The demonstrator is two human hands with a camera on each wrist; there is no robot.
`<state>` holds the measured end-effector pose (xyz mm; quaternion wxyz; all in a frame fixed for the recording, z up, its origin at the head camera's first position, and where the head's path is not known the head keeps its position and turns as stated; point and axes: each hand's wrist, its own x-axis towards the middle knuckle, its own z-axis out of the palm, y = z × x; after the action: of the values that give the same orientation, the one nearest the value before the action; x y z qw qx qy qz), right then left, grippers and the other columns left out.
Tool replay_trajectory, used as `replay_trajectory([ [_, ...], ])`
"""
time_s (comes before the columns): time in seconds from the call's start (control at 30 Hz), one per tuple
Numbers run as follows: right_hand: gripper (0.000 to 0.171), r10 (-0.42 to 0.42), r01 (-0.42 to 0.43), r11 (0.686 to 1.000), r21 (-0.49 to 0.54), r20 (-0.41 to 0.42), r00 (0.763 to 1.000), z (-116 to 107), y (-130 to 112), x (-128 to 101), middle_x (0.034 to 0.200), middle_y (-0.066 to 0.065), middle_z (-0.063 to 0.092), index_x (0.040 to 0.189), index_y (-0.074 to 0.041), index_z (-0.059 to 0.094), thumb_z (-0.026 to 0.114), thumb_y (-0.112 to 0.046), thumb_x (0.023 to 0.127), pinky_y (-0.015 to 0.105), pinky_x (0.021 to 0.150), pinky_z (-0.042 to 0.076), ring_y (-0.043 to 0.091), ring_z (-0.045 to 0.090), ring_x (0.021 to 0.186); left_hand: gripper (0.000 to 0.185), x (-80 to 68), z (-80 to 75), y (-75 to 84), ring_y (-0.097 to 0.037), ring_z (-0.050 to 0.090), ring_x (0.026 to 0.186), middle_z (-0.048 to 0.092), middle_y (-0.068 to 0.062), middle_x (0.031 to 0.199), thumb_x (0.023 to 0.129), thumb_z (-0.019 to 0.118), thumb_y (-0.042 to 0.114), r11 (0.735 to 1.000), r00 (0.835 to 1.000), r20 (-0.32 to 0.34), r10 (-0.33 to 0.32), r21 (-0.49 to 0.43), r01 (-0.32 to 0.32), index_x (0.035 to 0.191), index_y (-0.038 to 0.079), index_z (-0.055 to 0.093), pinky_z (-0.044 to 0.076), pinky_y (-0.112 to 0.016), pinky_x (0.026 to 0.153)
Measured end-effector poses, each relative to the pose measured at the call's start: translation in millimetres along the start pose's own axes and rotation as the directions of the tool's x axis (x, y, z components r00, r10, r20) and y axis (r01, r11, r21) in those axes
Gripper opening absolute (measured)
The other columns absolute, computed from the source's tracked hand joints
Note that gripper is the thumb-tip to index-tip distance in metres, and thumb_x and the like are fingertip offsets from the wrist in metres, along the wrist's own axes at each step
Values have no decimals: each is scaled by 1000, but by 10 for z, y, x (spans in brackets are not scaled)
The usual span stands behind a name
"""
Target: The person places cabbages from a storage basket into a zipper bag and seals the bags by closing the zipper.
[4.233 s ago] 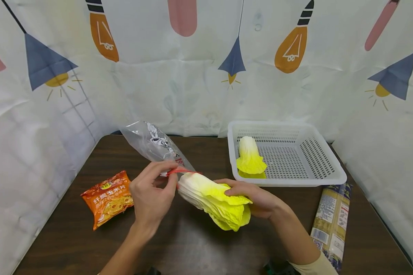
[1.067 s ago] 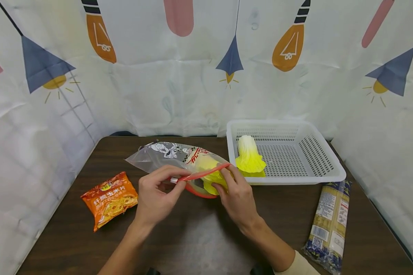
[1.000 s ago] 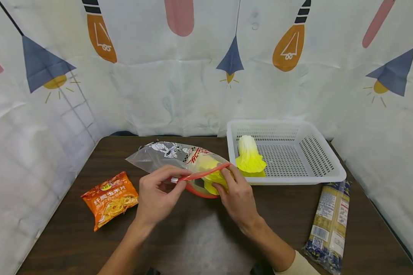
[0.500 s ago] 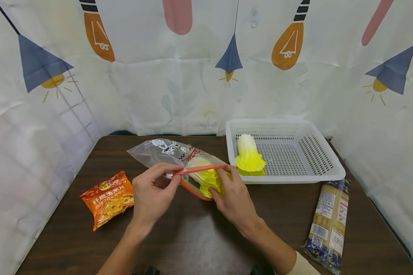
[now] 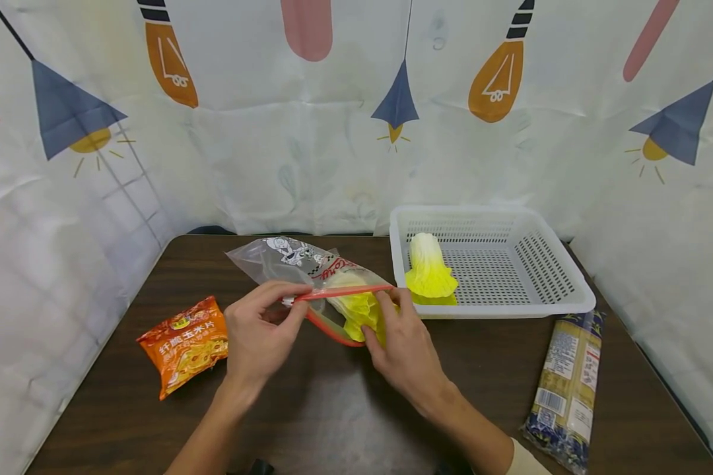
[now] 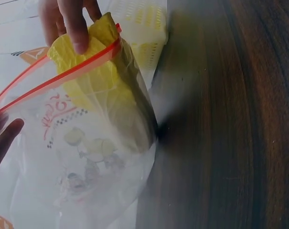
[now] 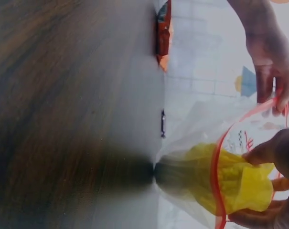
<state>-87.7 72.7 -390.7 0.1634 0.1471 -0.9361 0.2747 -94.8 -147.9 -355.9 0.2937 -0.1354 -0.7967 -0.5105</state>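
Note:
A clear zip bag [image 5: 267, 260] with a red zip edge lies slantwise over the table, its mouth spread apart. My left hand [image 5: 261, 333] pinches the red edge beside the white slider. Most of a yellow-and-white napa cabbage [image 5: 359, 313] is inside the bag, white base first, with the leafy end at the mouth. Around those leaves my right hand [image 5: 405, 349] curls its fingers and thumb, close to the red edge. In the left wrist view the cabbage [image 6: 106, 90] shows through the plastic; the right wrist view shows its leaves [image 7: 240, 183] sticking out past the red edge.
A white perforated basket [image 5: 499, 310] stands at the back right with a second napa cabbage [image 5: 430, 270] in its left end. An orange snack bag [image 5: 187, 346] lies at the left. At the right is a long printed package [image 5: 567, 389]. A patterned curtain [image 5: 309, 152] surrounds the table.
About four seconds ago the cabbage was mostly outside the bag; it has since gone in, base first. During the last second the hands and bag have shifted slightly left.

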Motion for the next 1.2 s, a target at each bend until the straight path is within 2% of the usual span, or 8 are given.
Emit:
replay_trajectory([
  [0.2, 63, -43, 39, 998, -50, -97, 994, -7, 5, -21, 125, 11, 60, 134, -7, 59, 90, -22, 82, 38, 91, 63, 25, 61, 110, 25, 16, -29, 5, -6, 69, 80, 78, 2, 98, 86, 80, -2, 1000, 1000, -1, -19, 11, 19, 103, 17, 84, 60, -14, 69],
  [0.4, 65, -18, 7, 997, -82, -140, 990, -27, 4, -3, 115, 11, 55, 129, -6, 60, 94, -24, 77, 35, 83, 61, 25, 54, 104, 25, 23, -39, 5, -6, 68, 81, 78, 2, 98, 87, 79, -1, 999, 999, 4, -37, 11, 37, 103, 18, 84, 59, -13, 68],
  [0.67, 68, 51, -60, 995, -75, -120, 991, -18, 36, 10, 110, 11, 53, 123, -3, 53, 95, -26, 75, 35, 82, 62, 24, 54, 99, 26, 13, -30, -4, -7, 69, 81, 78, 4, 96, 87, 80, -1, 999, 999, 9, -48, 16, 48, 102, 19, 83, 59, -13, 68],
  [0.9, 75, 99, -106, 992, -71, -95, 990, -27, 41, 14, 110, 13, 51, 129, -2, 49, 95, -29, 76, 35, 81, 61, 25, 54, 97, 26, 6, -28, -17, -8, 70, 83, 77, 4, 98, 88, 79, -1, 998, 997, 44, -61, 4, 61, 104, 19, 83, 60, -15, 68],
  [1.2, 78, 125, -131, 988, -77, -79, 989, -41, 31, 11, 113, 14, 52, 136, -4, 48, 93, -32, 78, 35, 76, 59, 25, 53, 95, 25, -5, 20, -29, -7, 69, 79, 76, 6, 95, 86, 82, 0, 998, 997, 49, -62, 29, 60, 101, 19, 83, 60, -15, 68],
])
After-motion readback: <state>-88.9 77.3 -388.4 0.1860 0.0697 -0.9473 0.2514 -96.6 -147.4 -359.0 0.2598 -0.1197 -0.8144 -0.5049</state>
